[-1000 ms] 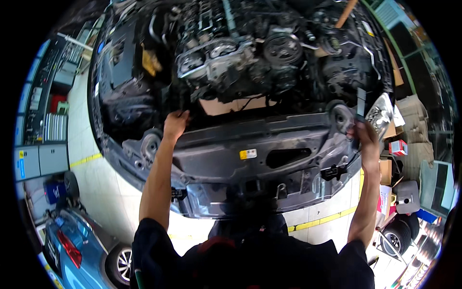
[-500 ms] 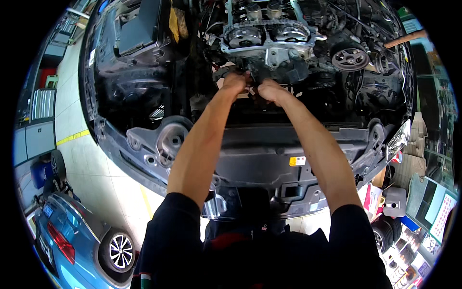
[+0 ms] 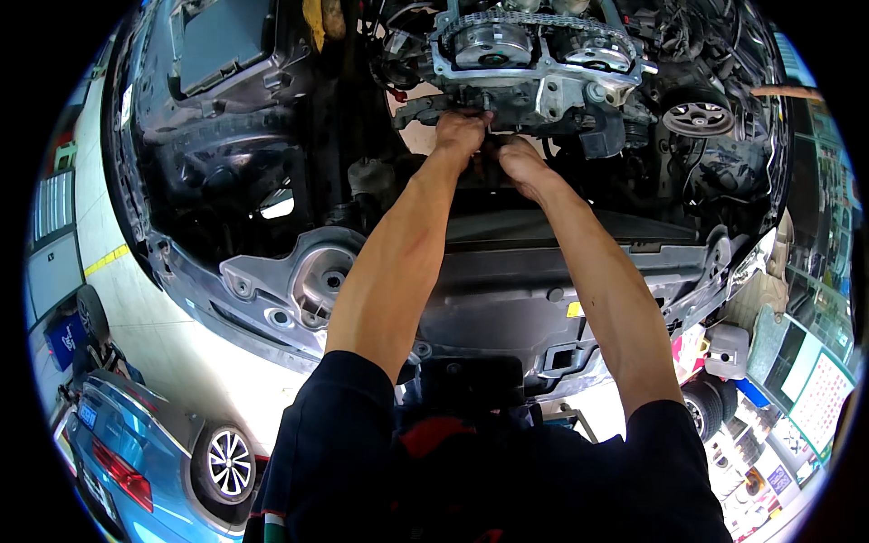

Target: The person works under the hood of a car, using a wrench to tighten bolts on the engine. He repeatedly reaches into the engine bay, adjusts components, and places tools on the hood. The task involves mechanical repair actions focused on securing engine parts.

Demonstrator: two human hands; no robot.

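Both of my arms reach over the front of a car into its engine bay. My left hand (image 3: 462, 133) is closed, fingers curled at the lower front edge of the engine (image 3: 543, 81). Just to its right and slightly nearer, my right hand (image 3: 522, 163) is also closed, its fingertips turned down into shadow. Whatever the two hands grip is dark and hidden by the fingers. Above them, a timing chain (image 3: 543, 20) runs over two round camshaft sprockets (image 3: 493, 47) in the uncovered engine.
A black front panel (image 3: 489, 290) crosses beneath my forearms. A spoked pulley (image 3: 697, 116) sits right of the engine; a black box (image 3: 222, 45) is at the far left. A wooden handle (image 3: 786, 92) juts in at right. A blue car (image 3: 136, 462) stands at lower left.
The view has shifted, so the engine appears higher and farther right. My hands stay close together at the engine's lower front; the right one is turned slightly more downward.
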